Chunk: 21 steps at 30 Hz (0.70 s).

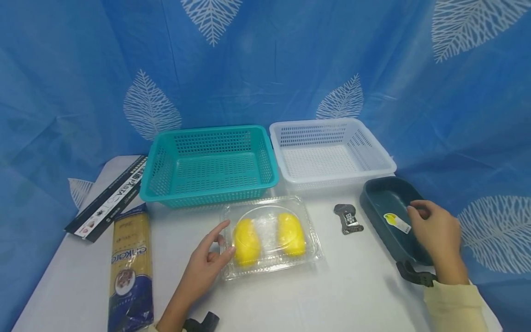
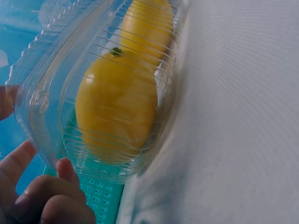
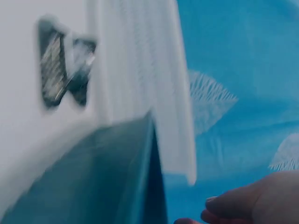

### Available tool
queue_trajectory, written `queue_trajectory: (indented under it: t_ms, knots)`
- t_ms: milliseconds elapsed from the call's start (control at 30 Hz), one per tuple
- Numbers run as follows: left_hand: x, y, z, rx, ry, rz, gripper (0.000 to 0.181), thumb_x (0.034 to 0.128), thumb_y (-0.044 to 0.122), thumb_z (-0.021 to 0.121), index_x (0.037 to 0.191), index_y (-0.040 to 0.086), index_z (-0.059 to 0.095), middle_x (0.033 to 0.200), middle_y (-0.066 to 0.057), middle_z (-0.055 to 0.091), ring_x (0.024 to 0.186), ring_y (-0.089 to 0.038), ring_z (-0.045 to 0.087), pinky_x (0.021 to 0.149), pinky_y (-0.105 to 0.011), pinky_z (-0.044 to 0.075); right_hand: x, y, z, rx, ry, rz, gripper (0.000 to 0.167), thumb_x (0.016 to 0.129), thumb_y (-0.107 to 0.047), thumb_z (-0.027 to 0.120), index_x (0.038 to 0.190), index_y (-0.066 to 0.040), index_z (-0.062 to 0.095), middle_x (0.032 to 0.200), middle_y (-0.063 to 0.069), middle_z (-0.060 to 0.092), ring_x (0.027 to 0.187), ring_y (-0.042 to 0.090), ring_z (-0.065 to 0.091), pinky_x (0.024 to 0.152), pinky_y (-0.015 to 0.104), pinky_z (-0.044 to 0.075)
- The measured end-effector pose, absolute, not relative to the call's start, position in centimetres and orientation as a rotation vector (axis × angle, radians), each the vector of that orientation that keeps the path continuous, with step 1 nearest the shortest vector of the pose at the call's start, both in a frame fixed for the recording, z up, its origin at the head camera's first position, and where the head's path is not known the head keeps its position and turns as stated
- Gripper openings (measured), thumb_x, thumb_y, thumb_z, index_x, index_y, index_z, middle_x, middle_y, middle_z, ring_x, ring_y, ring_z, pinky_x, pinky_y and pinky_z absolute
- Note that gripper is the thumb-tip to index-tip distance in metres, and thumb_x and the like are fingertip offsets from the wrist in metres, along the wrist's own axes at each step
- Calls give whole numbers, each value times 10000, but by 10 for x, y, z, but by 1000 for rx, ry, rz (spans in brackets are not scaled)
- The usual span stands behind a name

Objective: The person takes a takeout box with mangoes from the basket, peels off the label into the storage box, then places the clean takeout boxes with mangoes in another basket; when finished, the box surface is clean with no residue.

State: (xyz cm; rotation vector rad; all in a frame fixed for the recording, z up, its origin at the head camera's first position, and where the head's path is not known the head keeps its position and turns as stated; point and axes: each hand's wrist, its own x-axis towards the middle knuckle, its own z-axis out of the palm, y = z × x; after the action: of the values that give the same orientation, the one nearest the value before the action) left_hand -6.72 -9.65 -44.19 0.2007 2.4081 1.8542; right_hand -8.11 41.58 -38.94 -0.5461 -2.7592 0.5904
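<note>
A clear lidded plastic box (image 1: 268, 272) with two yellow fruits (image 1: 247, 242) inside lies on the table. At its left side my left hand (image 1: 203, 260) touches the rim, thumb and index finger extended; the left wrist view shows fingers of this hand (image 2: 46, 191) beside the box corner and one yellow fruit (image 2: 117, 107) close up. My right hand (image 1: 437, 230), fingers loosely bent, is over the right side of a dark green tray (image 1: 379, 226) bearing a yellow-and-white sticker. In the right wrist view the hand (image 3: 257, 200) shows nothing held, beside the blurred tray (image 3: 93, 172).
A teal basket (image 1: 209, 198) and a white basket (image 1: 340, 177) stand at the back. A small dark packet (image 1: 348, 219) lies between box and green tray. On the left are a long black pasta box (image 1: 108, 203) and a yellow-and-blue pasta packet (image 1: 130, 272). Blue cloth hangs behind.
</note>
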Motion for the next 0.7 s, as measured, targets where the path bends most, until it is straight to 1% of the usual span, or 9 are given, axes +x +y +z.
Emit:
queue_trajectory:
  t_ms: [100,167,267,333,367,433,600,700]
  knots:
    - [-67,-96,-443,200,2405,1855,640,953,233,750,1520,314,464,1127,-95,513,443,-59,289,405,-205,275,-89,406,-381,-498,-2714,668,418,1057,-301,518,1317,7,628,1148,306,678,987,465,565,671,489,395]
    - [-67,-96,-443,201,2408,1854,641,953,240,751,1524,304,465,1125,-93,518,446,-51,294,407,-201,282,-95,400,-378,-488,-2691,722,431,1061,-326,509,1336,-16,626,1139,280,694,955,419,593,652,433,414]
    - [-68,-96,-444,197,2415,1841,641,958,247,745,1528,313,458,1126,-95,517,453,-43,297,413,-198,287,-105,393,-375,-485,-2668,800,455,1059,-366,516,1372,-52,615,1120,230,719,824,287,663,616,343,456]
    - [-68,-95,-444,198,2416,1838,644,958,251,746,1530,314,457,1127,-97,518,458,-37,302,413,-196,292,-111,389,-375,-482,-2659,872,476,1054,-388,532,1403,-71,595,1120,206,727,689,190,670,585,286,487]
    - [-68,-95,-444,196,2416,1835,644,958,250,747,1529,320,457,1128,-100,518,460,-38,305,413,-196,294,-114,387,-374,-482,-2655,918,487,1051,-395,542,1420,-80,583,1131,201,725,659,167,672,573,269,501]
    - [-69,-95,-444,193,2415,1829,648,956,250,749,1526,340,454,1129,-102,516,462,-39,313,416,-193,297,-121,383,-375,-478,-2647,1009,506,1046,-401,557,1448,-94,555,1154,198,718,632,158,676,569,254,525]
    - [-69,-95,-444,183,2422,1807,657,956,258,749,1531,351,445,1134,-92,516,469,-46,323,421,-192,305,-138,372,-377,-487,-2629,1229,571,1041,-413,569,1514,-110,465,1187,180,683,673,214,667,627,275,532]
    - [-69,-95,-444,176,2427,1802,656,957,265,746,1535,343,444,1134,-86,516,473,-51,324,423,-197,309,-150,367,-380,-527,-2580,1372,600,1039,-421,565,1541,-124,424,1153,107,679,671,188,650,614,276,508]
